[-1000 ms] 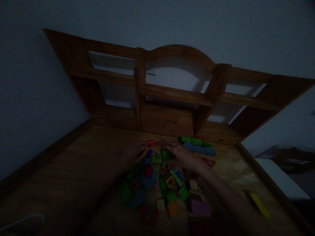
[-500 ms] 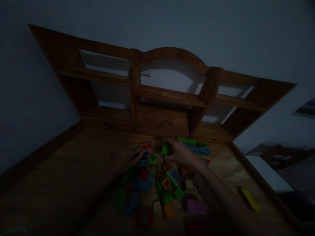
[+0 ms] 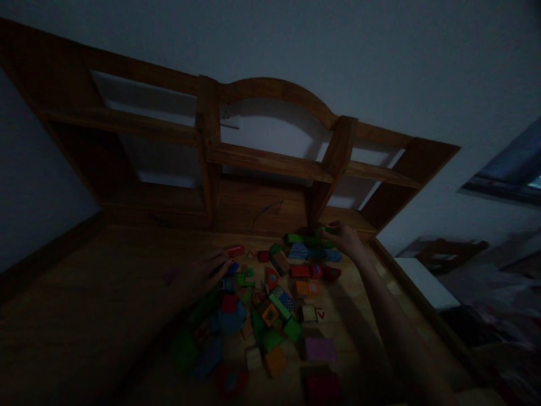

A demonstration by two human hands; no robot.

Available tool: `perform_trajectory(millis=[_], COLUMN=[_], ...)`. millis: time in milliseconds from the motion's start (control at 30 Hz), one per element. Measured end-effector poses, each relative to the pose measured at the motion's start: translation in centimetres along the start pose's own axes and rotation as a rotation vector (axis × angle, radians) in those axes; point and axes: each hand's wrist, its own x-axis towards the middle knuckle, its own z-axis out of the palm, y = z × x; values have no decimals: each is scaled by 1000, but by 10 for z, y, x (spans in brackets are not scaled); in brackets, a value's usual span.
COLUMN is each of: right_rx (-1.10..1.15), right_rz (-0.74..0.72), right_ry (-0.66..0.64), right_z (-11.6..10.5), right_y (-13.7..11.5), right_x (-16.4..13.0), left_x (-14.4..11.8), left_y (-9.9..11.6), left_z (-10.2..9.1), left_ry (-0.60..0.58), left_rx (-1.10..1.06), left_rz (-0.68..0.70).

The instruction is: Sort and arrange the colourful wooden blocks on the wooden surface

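In the head view my right hand (image 3: 345, 241) reaches to the back right of the desk. Its fingers close on a green block (image 3: 327, 230), at the end of a row of green blocks (image 3: 301, 238). Directly in front of that row lie blue blocks (image 3: 316, 254), and then red blocks (image 3: 311, 271) in a line. My left hand (image 3: 210, 268) stays left of the pile, its fingertips pinched at a small blue block (image 3: 233, 267). A red block with white lettering (image 3: 235, 251) lies just behind those fingertips. The picture is dark, so fine finger detail is faint.
Mixed colored blocks lie in front, among them an orange block (image 3: 274, 361), a purple block (image 3: 320, 349) and a dark red block (image 3: 323, 389). A wooden shelf unit (image 3: 270, 163) stands along the back. Beyond the right edge are a white surface (image 3: 425, 282) and a chair (image 3: 452, 254).
My right hand has carried the green block from above the pile rightward to the green row. The view has swung right. My left hand stays by the small blue block.
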Motion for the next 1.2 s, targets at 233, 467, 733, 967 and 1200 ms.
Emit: perform_trajectory(millis=[233, 467, 733, 967, 1200], right_rx=[-130, -239, -300, -329, -337], right_rz=[-4, -42, -49, -32, -40], right_ry=[-54, -80, -81, -69, -50], right_z=[39, 47, 51, 48, 50], right_y=[-16, -23, -23, -28, -29], right_x=[12, 15, 14, 11, 8], left_x=[-1, 2, 0, 1, -4], left_y=[-1, 5, 3, 4, -4], left_z=[0, -6, -3, -3, -1], left_ry=[-8, -57, -17, -46, -43], left_rx=[3, -35, -10, -17, -5], left_rz=[7, 3, 10, 11, 31])
